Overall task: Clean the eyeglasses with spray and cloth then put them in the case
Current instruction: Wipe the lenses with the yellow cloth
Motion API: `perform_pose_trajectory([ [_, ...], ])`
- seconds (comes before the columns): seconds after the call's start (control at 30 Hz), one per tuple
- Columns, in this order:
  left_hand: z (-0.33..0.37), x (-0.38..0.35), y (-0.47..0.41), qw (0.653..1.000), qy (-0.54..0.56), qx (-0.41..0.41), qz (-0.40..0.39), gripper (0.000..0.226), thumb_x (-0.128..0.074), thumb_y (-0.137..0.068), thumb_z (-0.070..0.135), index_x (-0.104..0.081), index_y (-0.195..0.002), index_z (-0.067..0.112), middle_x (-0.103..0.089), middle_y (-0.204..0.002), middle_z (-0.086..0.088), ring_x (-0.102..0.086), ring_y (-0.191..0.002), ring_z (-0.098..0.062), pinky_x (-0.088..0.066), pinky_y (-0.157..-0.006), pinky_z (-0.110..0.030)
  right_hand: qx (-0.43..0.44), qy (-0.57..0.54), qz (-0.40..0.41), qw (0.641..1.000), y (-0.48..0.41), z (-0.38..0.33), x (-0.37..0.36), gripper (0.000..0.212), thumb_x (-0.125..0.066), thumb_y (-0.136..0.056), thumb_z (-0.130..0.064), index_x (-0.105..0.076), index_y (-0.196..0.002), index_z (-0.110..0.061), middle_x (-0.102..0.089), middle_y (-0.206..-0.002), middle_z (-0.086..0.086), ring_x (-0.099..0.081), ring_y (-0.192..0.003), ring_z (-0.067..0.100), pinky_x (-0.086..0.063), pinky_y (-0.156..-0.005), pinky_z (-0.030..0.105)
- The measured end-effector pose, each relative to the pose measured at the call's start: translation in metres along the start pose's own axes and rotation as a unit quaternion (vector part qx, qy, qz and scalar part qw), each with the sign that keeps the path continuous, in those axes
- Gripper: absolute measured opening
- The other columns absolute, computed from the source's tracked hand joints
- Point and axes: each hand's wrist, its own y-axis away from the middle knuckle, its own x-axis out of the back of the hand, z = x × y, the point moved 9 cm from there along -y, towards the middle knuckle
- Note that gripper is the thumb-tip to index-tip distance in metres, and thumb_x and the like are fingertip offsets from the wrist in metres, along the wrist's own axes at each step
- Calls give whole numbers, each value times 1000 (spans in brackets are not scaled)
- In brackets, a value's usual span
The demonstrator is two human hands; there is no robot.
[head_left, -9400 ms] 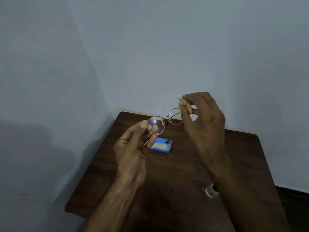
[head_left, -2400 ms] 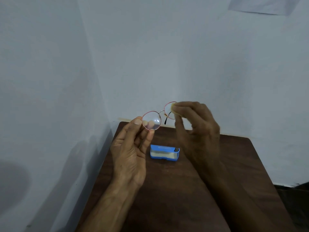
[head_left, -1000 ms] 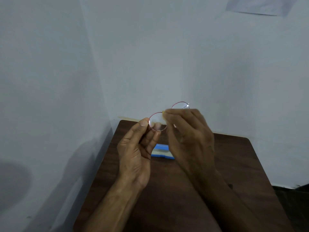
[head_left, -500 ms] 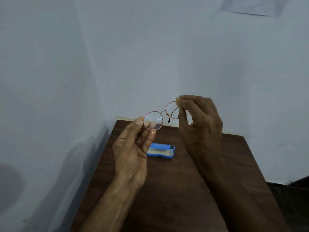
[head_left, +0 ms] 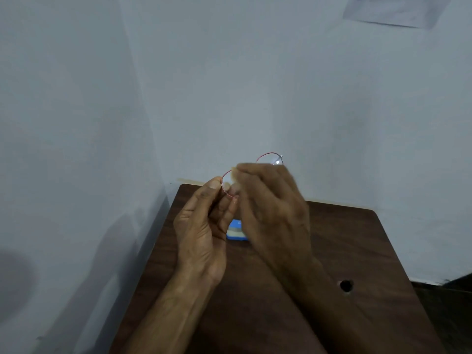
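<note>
I hold round eyeglasses (head_left: 270,158) with a thin red frame up in front of the wall, above the table's far end. My left hand (head_left: 204,226) pinches the left lens rim between thumb and fingers. My right hand (head_left: 270,208) presses a small pale yellow cloth (head_left: 233,173) against that left lens; it is blurred. The right lens shows above my right knuckles. A blue case (head_left: 236,232) lies on the table under my hands, mostly hidden by them.
The dark wooden table (head_left: 357,251) stands in a corner between two pale walls. A small round dark object (head_left: 346,285) sits at its right side. A sheet of paper (head_left: 390,10) hangs on the wall at the top right.
My right hand has moved left from the right lens onto the left lens with the cloth. The glasses have turned a little, so the right lens now stands higher.
</note>
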Motion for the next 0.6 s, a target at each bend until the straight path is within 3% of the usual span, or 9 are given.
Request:
perform_pose_trajectory([
  [0.17, 1, 3, -4, 1000, 14, 4, -5, 33, -74, -86, 17, -75, -116, 2, -77, -99, -10, -74, -84, -17, -63, -76, -25, 30, -28, -28, 999, 24, -22, -10, 18, -69, -96, 0, -78, -112, 2, -75, -117, 12, -70, -107, 30, -54, -99, 36],
  [0.27, -1, 10, -6, 1000, -2, 0, 12, 24, -74, -88, 14, -78, -110, 4, -77, -97, -10, -75, -80, -16, -63, -71, -26, 16, -8, -23, 1000, 22, -7, -4, 16, -67, -97, -2, -79, -109, -2, -75, -117, 8, -70, -105, 27, -53, -99, 30],
  [0.37, -2, 7, -5, 1000, -1, -4, 10, 17, -71, -88, 10, -78, -103, 5, -80, -94, -10, -80, -80, -17, -64, -70, -25, -10, 37, -14, 999, 12, 15, -1, 18, -68, -95, 1, -78, -109, -2, -75, -116, 9, -69, -105, 28, -55, -95, 33],
  [0.5, -3, 3, -5, 1000, -16, -13, 4, 21, -71, -90, 10, -77, -109, 2, -80, -94, -9, -79, -80, -15, -63, -69, -24, -20, 50, -12, 998, 5, 23, -2, 21, -69, -93, 3, -77, -112, -2, -74, -118, 10, -69, -109, 28, -55, -96, 35],
  [0.6, -5, 4, -6, 999, -36, -11, 7, 21, -72, -93, 11, -77, -113, 3, -78, -96, -9, -76, -76, -14, -61, -65, -23, 22, 19, -26, 999, 6, 3, -7, 20, -64, -96, -1, -77, -112, 0, -74, -119, 11, -70, -108, 27, -55, -98, 33],
])
